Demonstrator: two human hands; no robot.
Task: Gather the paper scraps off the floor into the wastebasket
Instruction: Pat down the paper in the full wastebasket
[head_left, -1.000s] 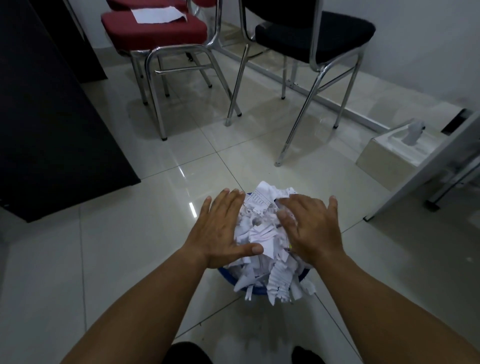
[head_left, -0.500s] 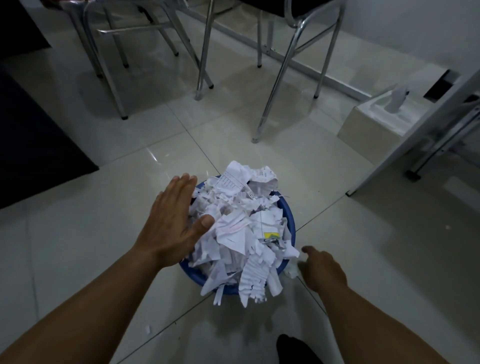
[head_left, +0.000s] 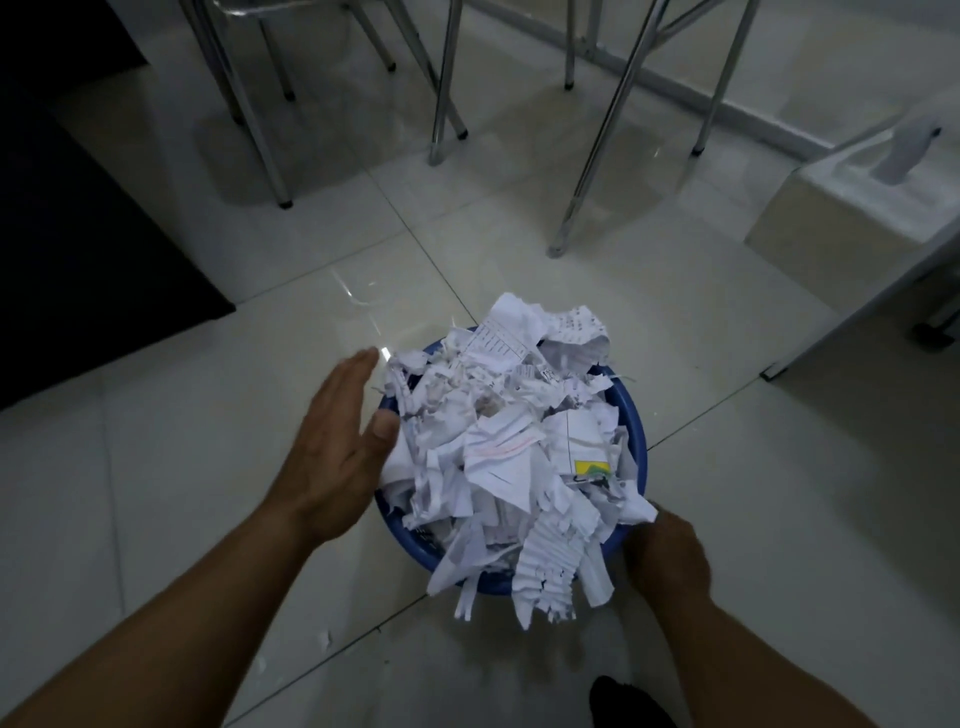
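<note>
A round blue wastebasket (head_left: 635, 436) stands on the tiled floor, heaped with white paper scraps (head_left: 498, 447) that spill over its near rim. My left hand (head_left: 340, 452) is flat and open, its palm and thumb pressed against the left side of the heap. My right hand (head_left: 670, 556) is low at the basket's near right side, fingers curled under a white scrap (head_left: 643, 512) at the rim. Its fingertips are hidden. A few tiny paper bits (head_left: 324, 640) lie on the floor to the near left of the basket.
Chrome chair legs (head_left: 587, 171) stand just beyond the basket. A tissue box (head_left: 831, 223) sits at the right by a white table leg (head_left: 857, 312). A dark mat (head_left: 78, 234) covers the floor at the left. My dark foot (head_left: 618, 699) shows at the bottom.
My right hand left the top of the heap and dropped to the basket's near right side. My left hand slid from the top to the left flank. The view tilted down.
</note>
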